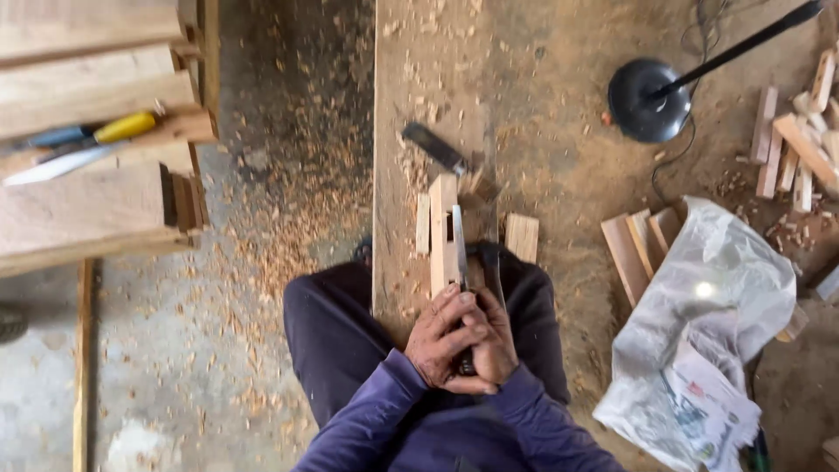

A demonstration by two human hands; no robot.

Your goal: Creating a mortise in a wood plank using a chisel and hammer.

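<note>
Person is sitting astride a long plank that's lying on the floor, dark trousers either side of it, purple sleeves coming down from the bottom of the view. Both hands are wrapping tight round the handle of a chisel: left hand is closing over the front w/ fingers curled, right hand is pressing in behind it, the two touching each other. The chisel blade is pointing away from the person & lying against a pale wood block, which is resting on the plank just ahead of the hands. Can't tell if the tip is biting into the wood or only lying on it.

A 2nd, darker tool is lying further up the plank, among chips & shavings. A short offcut is sitting just right of the plank.

Off to the left, stacked boards are carrying a yellow-handled tool. To the right, a crumpled plastic bag is lying near more wood offcuts, and a black round lamp base is standing beyond them. Sawdust is covering the floor.
</note>
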